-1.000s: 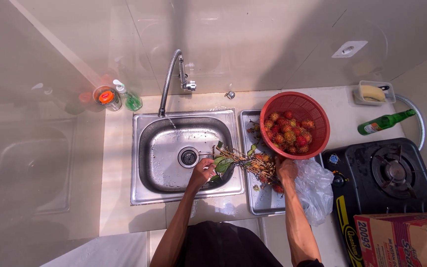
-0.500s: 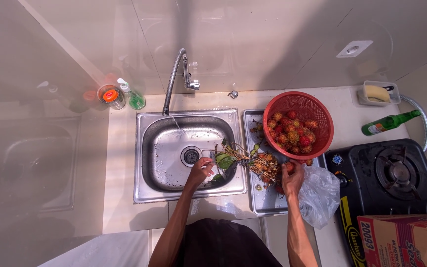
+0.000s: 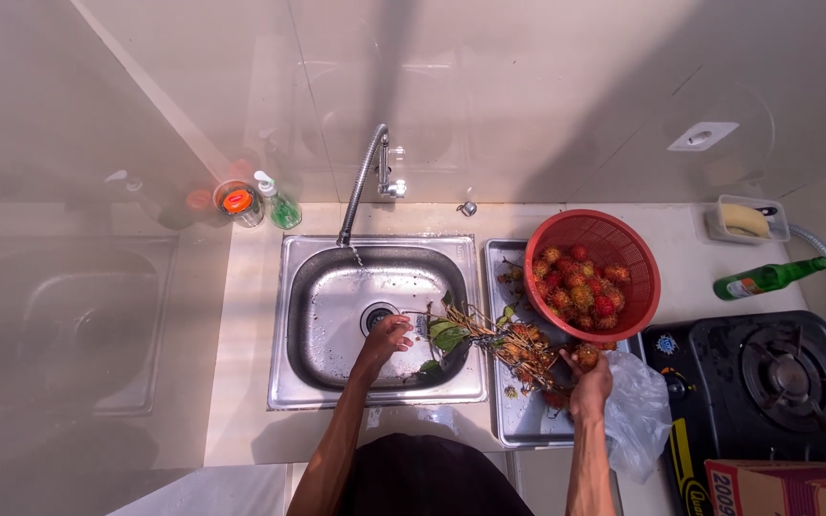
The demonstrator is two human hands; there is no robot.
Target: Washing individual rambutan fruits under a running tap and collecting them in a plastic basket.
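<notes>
Two bare hands work a light, springy, leafy rambutan branch point(image 3: 489, 339): left hand point(image 3: 386, 336) clenched on its stiff stem, right hand point(image 3: 589, 375) grasping a soft-spined fruit point(image 3: 585, 357).

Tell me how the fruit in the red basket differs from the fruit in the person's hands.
The fruit in the red basket is loose, single pieces; the bunch held by the left hand and right hand is on twigs with green leaves. The basket fruit sits heaped in a round colander; the bunch stretches from the sink across the metal tray. Both are red, hairy fruit.
</notes>
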